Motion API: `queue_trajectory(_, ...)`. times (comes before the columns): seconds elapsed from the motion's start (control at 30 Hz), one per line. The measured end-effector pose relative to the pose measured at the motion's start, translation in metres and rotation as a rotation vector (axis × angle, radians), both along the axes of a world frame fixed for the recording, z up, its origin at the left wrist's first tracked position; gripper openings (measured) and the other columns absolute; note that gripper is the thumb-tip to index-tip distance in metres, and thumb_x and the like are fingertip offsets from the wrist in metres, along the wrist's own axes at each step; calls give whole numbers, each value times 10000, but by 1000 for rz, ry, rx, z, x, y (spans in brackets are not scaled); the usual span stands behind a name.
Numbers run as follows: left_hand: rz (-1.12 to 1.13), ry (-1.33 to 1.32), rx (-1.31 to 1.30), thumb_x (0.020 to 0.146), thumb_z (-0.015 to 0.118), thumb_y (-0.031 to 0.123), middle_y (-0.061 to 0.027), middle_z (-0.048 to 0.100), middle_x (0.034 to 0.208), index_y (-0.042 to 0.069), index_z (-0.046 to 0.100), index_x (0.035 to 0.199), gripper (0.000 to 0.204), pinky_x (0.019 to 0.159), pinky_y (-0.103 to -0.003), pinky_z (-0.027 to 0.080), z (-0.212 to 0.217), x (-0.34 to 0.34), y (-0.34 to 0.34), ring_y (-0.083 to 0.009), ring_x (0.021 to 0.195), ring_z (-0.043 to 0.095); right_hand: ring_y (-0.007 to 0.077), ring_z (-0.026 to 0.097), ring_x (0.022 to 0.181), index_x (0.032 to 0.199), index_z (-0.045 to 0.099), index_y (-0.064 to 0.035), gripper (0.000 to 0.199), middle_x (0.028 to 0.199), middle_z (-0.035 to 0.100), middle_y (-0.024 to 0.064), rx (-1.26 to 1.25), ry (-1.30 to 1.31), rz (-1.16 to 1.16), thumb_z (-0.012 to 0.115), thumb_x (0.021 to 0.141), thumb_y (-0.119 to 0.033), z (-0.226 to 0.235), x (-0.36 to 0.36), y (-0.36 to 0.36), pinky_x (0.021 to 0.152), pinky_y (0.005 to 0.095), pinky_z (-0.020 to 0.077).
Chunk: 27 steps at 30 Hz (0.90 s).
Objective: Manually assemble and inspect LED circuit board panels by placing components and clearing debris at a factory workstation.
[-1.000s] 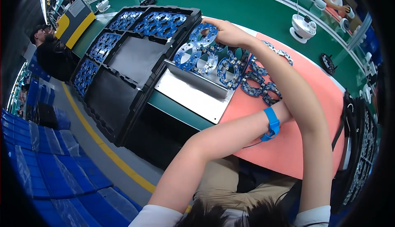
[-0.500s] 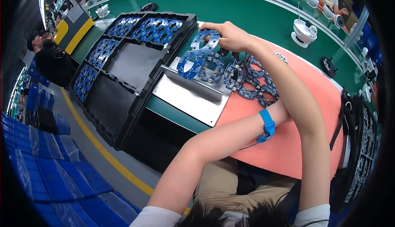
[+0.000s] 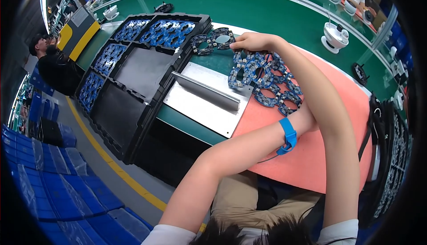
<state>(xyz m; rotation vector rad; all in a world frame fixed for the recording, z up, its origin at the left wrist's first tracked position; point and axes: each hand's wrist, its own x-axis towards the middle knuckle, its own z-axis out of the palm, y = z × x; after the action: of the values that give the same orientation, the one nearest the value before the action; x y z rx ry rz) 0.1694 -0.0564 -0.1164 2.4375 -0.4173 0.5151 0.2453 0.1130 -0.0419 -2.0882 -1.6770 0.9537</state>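
My right hand (image 3: 251, 42) reaches across the bench, its fingers pinched on a short strip of two ring-shaped circuit boards (image 3: 209, 40) that sticks out to the left toward the black tray (image 3: 187, 54). Just below the hand, a larger panel of blue ring boards (image 3: 260, 76) lies across the metal plate (image 3: 200, 107) and the pink mat (image 3: 320, 156). My left forearm wears a blue wrist strap (image 3: 288, 134). It crosses under my right forearm, which hides my left hand.
The black tray's compartments hold blue ring boards (image 3: 167, 29); two are empty (image 3: 142, 69). A raised bar (image 3: 204, 91) stands on the metal plate. White devices (image 3: 333, 35) sit on the green bench. A person in black (image 3: 53, 69) is at the left, and blue crates (image 3: 49, 187) are below.
The cluster of ring boards held up over the metal plate has come down and shifted right. My right hand now holds a two-ring strip apart from it, nearer the tray.
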Motion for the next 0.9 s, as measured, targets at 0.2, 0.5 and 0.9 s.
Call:
queue_trajectory(0.2, -34, 201, 179, 926, 436, 228, -44, 489, 1326, 161, 519, 1237, 328, 1018, -368, 340, 8, -3, 2, -231, 1246, 414, 136, 519, 739, 946, 679, -46, 477, 808, 583, 54, 110, 54, -109, 523, 902, -494, -16, 3, -1, 672, 294, 405)
queue_trajectory(0.5, -91, 22, 38, 914, 456, 227, -64, 525, 1255, 140, 535, 1197, 306, 989, -359, 367, -23, 2, -3, -240, 1181, 463, 372, 648, 771, 750, 663, 56, 550, 770, 650, 244, 470, -329, -356, 584, 822, -483, -37, 1, 3, 724, 428, 513)
queue_trajectory(0.9, -90, -415, -118, 876, 514, 211, -131, 626, 1064, 73, 587, 1087, 262, 869, -364, 461, -43, 2, -5, -272, 1033, 582, 332, 618, 813, 943, 636, -29, 283, 870, 637, 169, 741, -275, 109, 521, 908, -286, 2, -63, -34, 736, 427, 488)
